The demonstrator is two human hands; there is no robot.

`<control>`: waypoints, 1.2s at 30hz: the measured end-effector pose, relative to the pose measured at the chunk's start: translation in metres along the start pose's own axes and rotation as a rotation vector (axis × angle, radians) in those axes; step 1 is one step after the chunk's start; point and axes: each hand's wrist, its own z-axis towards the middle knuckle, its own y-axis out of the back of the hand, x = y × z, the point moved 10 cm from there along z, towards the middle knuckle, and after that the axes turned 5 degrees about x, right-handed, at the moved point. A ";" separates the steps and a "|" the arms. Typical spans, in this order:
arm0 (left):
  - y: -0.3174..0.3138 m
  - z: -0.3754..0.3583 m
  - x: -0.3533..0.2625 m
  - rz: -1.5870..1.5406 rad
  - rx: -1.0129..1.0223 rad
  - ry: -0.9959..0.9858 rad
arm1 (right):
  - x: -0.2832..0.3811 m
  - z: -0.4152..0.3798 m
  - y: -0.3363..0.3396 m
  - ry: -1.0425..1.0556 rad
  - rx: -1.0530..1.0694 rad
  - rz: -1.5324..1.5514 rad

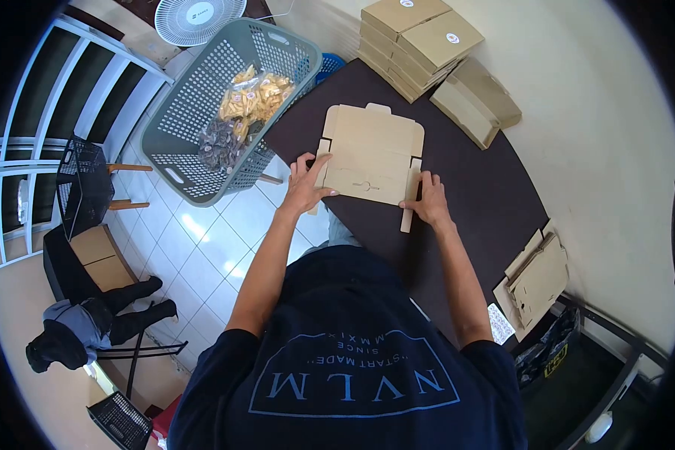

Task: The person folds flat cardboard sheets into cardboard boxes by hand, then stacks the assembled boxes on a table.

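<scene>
A flat, partly folded cardboard box (pixel 375 146) lies in front of me on the dark brown table (pixel 476 180). Its tabbed lid panel points away from me, and a slotted edge faces me. My left hand (pixel 305 186) grips the left side flap, thumb at the near corner and fingers along the fold. On the opposite side, my right hand (pixel 430 201) pinches the right side flap (pixel 411 186), which stands partly raised with a strip sticking out toward me.
Closed boxes (pixel 420 37) are stacked at the back, beside an open box (pixel 476 101). Flat cardboard blanks (pixel 536 281) lie at the right edge. A grey-green basket (pixel 195 82) with bagged goods stands left, near a fan (pixel 199 16). Another person (pixel 82 326) is at lower left.
</scene>
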 end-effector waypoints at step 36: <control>-0.016 0.067 0.014 -0.916 0.185 0.520 | -0.021 0.065 0.004 -0.271 -0.125 1.271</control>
